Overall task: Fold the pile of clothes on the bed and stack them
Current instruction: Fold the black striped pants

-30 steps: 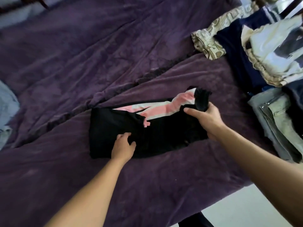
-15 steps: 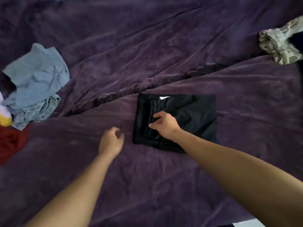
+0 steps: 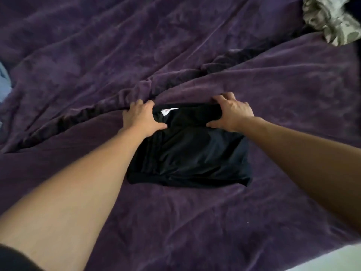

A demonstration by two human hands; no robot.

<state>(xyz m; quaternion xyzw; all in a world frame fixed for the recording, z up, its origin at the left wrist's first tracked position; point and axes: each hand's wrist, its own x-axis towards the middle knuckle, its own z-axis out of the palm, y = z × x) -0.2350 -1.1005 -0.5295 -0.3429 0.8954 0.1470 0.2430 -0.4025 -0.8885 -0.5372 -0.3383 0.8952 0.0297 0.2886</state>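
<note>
On the rumpled purple bedspread [image 3: 97,55], the folded black garment [image 3: 191,151] was held at its far edge by the left hand [image 3: 140,116] and right hand [image 3: 232,112], fingers curled over it and thumbs on top, apparently to be lifted whole for stacking.

A rumpled purple blanket [image 3: 93,61] covers the bed [image 3: 244,243], pale floor [image 3: 343,260] beside.

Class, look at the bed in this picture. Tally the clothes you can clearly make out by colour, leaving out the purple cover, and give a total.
black garment: 1
pale blue cloth: 1
beige patterned cloth: 1
Total: 3
</note>
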